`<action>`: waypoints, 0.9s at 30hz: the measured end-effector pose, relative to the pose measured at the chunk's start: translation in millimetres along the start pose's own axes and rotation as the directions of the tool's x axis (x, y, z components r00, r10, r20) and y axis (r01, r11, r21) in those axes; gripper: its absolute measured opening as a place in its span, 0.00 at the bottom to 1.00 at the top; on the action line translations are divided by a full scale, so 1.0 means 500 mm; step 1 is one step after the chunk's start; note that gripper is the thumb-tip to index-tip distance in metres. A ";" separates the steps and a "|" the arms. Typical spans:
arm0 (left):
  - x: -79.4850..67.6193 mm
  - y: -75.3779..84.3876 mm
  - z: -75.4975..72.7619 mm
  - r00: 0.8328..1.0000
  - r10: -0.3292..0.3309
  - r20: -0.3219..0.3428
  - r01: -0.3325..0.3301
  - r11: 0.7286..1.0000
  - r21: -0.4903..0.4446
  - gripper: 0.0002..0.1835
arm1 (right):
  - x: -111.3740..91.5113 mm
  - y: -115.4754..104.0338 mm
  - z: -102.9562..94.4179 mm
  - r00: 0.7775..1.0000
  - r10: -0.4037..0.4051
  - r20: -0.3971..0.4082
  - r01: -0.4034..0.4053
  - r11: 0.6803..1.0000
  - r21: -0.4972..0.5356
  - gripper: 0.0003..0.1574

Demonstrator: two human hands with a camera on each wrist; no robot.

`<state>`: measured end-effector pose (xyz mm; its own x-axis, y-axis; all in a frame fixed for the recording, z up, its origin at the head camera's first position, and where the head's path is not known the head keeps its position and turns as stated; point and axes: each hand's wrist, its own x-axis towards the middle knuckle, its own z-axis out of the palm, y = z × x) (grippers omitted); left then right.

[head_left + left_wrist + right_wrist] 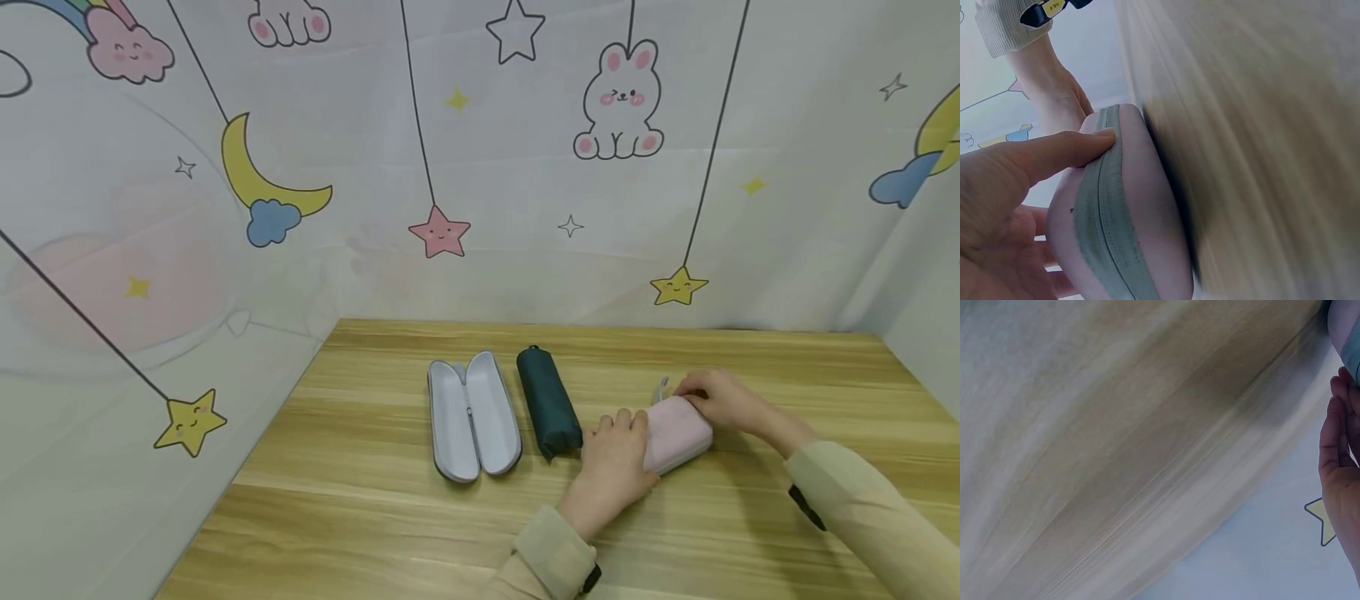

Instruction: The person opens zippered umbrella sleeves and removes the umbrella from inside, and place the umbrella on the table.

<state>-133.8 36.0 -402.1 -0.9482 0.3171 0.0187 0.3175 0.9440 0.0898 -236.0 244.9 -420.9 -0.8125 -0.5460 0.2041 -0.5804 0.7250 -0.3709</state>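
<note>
A pink zippered case point(671, 435) with a grey zipper band lies on the wooden table, right of centre. My left hand point(617, 458) grips its left end, fingers over the top. In the left wrist view the left thumb point(1088, 149) presses on the zipper band point(1107, 215). At the case's far right corner is my right hand point(722, 400), its curled fingers holding the edge by the zipper band. The right fingertips are partly hidden there, and the zipper pull does not show. A thin grey strap loop point(662, 388) sticks up behind the case.
Left of the case lies a dark green folded umbrella in its sleeve point(548, 402). Further left an open glasses case point(454, 421) shows its pale grey lining. A white printed cloth point(517, 192) hangs behind and beside the table point(337, 508).
</note>
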 end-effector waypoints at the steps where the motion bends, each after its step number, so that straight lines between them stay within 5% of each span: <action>1: 0.000 0.000 0.000 1.000 0.000 -0.001 0.000 1.000 -0.001 0.39 | -0.001 0.000 0.001 1.000 -0.006 -0.006 0.006 1.000 -0.008 0.09; 27: 0.001 0.002 0.000 1.000 -0.016 0.003 0.016 1.000 -0.001 0.38 | -0.020 -0.006 -0.001 0.997 0.023 -0.068 -0.026 0.999 -0.039 0.08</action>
<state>-134.0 37.0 -402.1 -0.9532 0.3020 0.0146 0.3021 0.9490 0.0907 -226.0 248.3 -421.5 -0.8274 -0.4996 0.2565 -0.5611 0.7544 -0.3407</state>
